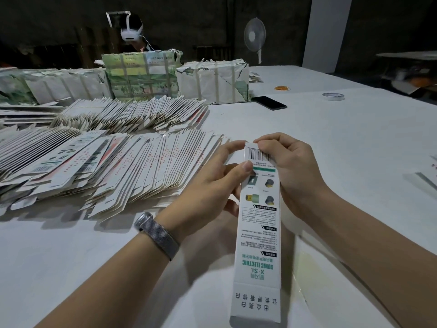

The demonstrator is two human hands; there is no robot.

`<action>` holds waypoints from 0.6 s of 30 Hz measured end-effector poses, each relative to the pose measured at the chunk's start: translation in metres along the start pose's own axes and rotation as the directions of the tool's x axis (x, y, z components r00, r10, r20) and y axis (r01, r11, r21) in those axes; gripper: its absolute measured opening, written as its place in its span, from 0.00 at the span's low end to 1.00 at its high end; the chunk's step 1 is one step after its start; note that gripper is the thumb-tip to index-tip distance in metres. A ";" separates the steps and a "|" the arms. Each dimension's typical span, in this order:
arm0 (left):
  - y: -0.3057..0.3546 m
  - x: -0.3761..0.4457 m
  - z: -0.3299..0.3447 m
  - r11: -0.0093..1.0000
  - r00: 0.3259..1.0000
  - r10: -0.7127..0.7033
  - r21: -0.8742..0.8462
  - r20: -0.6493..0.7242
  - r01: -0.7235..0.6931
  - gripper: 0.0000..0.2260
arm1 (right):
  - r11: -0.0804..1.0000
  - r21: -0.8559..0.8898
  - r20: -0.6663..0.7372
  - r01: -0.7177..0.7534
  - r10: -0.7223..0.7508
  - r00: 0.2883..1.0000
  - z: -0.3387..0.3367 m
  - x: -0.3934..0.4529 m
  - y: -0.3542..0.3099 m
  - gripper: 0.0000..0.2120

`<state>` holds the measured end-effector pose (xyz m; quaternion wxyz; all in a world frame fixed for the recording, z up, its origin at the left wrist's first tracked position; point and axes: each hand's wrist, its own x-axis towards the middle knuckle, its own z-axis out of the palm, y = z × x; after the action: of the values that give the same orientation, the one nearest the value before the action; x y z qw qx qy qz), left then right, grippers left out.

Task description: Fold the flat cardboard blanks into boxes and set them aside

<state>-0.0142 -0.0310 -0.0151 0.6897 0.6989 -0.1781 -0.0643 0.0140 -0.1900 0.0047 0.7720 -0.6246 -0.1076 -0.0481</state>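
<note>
The long printed carton [259, 223] is held above the white table [343, 143], between the two hands, its far end at the fingertips and its near flap hanging open toward the person. The risk, judged from this pose, lies at the far end; if the fingers push the small flap in crooked, it could crease across the barcode panel or buckle the thin wall; a squeeze too hard at the sides could flatten the tube back into a blank; and with only the top held, the long body could twist or swing.

The left hand [212, 185] grips the carton's left edge; its thumb presses on the printed face just below the barcode, its other fingers curl behind. The right hand [290, 169] pinches the top right corner, fingers curled close together over the end; whether they touch the end flap itself cannot be told. The fanned rows of flat blanks [132, 162] lie to the left, just beside the left hand.
</note>
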 end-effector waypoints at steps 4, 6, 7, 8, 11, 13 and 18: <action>-0.001 0.002 -0.002 1.000 1.000 0.000 -0.012 0.009 0.001 0.22 | 1.000 -0.008 -0.008 -0.007 0.007 1.000 0.000 0.001 0.000 0.13; -0.002 0.002 -0.002 1.000 1.000 -0.003 -0.022 0.012 0.003 0.22 | 1.000 -0.010 -0.007 -0.012 0.012 1.000 0.001 0.001 0.000 0.12; -0.002 0.002 -0.002 1.000 1.000 -0.004 -0.026 0.015 0.004 0.22 | 1.000 -0.010 -0.006 -0.017 0.017 1.000 0.001 0.001 -0.001 0.12; -0.001 0.001 -0.002 1.000 1.000 -0.004 -0.029 0.018 0.004 0.21 | 1.000 -0.012 -0.002 -0.022 0.022 1.000 0.001 0.001 -0.002 0.12; 0.000 0.000 -0.003 0.999 1.000 -0.007 -0.031 0.025 0.008 0.20 | 0.999 -0.033 0.025 -0.036 0.037 0.999 -0.001 0.001 -0.004 0.12; 0.001 -0.001 -0.002 0.999 1.000 -0.010 -0.030 0.023 0.010 0.19 | 0.998 -0.042 0.045 -0.043 0.045 0.998 -0.002 0.001 -0.006 0.14; 0.001 -0.001 -0.003 0.999 0.999 -0.013 -0.038 0.044 0.014 0.20 | 0.997 -0.059 0.076 -0.040 0.044 0.996 -0.004 0.003 -0.006 0.14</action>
<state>-0.0144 -0.0280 -0.0142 0.6983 0.6853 -0.1871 -0.0876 0.0160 -0.1948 0.0100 0.7499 -0.6499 -0.1229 -0.0105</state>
